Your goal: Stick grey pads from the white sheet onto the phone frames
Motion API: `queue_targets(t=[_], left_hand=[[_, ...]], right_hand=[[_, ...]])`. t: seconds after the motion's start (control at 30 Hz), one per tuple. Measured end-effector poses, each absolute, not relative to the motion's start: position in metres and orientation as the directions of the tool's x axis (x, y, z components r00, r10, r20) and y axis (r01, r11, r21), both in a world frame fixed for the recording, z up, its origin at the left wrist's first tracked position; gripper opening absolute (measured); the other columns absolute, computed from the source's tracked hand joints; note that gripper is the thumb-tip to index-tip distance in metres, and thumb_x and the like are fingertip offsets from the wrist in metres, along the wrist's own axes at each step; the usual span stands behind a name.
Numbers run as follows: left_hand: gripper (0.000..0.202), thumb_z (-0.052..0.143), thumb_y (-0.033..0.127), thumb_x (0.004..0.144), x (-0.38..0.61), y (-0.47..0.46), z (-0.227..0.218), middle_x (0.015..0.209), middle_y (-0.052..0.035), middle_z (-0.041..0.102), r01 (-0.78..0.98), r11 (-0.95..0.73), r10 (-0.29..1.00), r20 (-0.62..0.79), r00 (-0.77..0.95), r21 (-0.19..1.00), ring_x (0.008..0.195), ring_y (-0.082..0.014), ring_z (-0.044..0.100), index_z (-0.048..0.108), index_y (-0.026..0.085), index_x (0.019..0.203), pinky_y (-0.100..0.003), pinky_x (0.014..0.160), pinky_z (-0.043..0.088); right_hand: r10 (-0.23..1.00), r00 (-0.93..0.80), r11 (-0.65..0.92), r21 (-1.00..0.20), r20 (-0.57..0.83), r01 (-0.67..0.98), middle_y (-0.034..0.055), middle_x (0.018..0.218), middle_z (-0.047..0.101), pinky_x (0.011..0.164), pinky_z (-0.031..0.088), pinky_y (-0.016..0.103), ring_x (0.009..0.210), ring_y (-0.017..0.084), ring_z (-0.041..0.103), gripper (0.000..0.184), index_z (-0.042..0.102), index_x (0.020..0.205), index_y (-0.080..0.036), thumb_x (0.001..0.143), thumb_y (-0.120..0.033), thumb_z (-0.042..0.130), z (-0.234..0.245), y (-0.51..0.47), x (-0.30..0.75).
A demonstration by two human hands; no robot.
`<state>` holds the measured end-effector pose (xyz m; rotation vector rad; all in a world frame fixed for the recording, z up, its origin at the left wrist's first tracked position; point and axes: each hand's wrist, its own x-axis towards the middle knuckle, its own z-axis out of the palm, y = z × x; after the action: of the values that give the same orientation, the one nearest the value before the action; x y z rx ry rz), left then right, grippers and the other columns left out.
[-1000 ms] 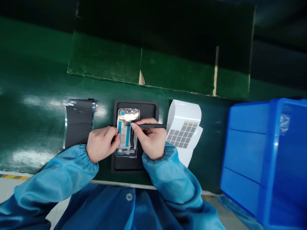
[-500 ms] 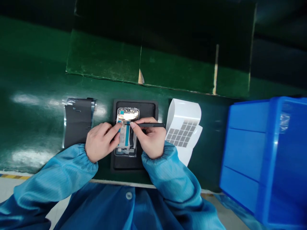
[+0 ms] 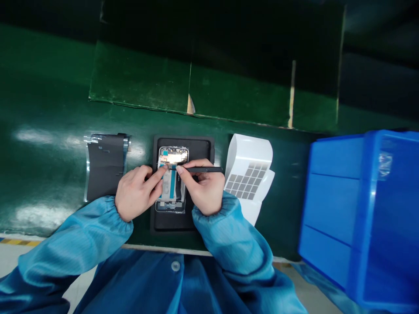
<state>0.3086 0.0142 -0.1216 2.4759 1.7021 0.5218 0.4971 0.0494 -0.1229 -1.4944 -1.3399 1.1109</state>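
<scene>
An opened smartphone (image 3: 170,183), its circuit board and teal strips bare, lies on a black tray (image 3: 199,222). My left hand (image 3: 139,192) steadies it from the left, the index fingertip on its inside and the thumb by its edge. In my right hand (image 3: 206,187), a slim black tweezer-like tool (image 3: 211,169) is pinched between thumb and fingers. Its narrow tip points left across the phone and meets the area by my left index fingertip. Whatever lies under that fingertip is too small to make out.
Left of the tray lies a dark sheet (image 3: 104,168) with shiny film edges. A curled white sheet with grey squares (image 3: 252,148) is at the right. Further right stands a blue bin (image 3: 334,205). A green board (image 3: 235,93) spans the bench behind.
The tool's tip has come slightly left, closer to my left index fingertip. Both hands otherwise keep their places, and the whole view has shifted slightly.
</scene>
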Motion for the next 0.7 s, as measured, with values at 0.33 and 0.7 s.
queue_targets(t=[0.33,0.7], left_hand=[[0.035,0.053,0.031,0.098,0.3080,0.0123,-0.1208,0.086,-0.0047,0.057,0.911,-0.363,0.928,0.168,0.334,0.197,0.071,-0.0181,0.053,0.066,0.026,0.130,-0.031,0.061,0.041],[0.044,0.053,0.027,0.094,0.3101,0.0152,-0.1150,0.098,-0.0074,0.053,0.936,-0.331,0.943,-0.001,0.334,0.118,0.080,-0.0202,0.056,0.060,0.033,0.137,-0.031,0.065,0.047]], right_hand=[[0.992,0.107,-0.095,-0.967,-0.071,0.236,-0.0004,0.078,0.067,0.059,0.054,0.028,0.065,0.015,0.065,0.012,0.066,0.086,-0.022,0.084,-0.030,0.076,-0.1241,0.0465,0.4956],[0.985,0.119,-0.131,-0.988,-0.122,0.075,-0.0012,0.078,0.067,0.061,0.056,0.027,0.065,0.014,0.066,0.017,0.064,0.086,-0.022,0.081,-0.031,0.077,-0.1275,0.0519,0.4915]])
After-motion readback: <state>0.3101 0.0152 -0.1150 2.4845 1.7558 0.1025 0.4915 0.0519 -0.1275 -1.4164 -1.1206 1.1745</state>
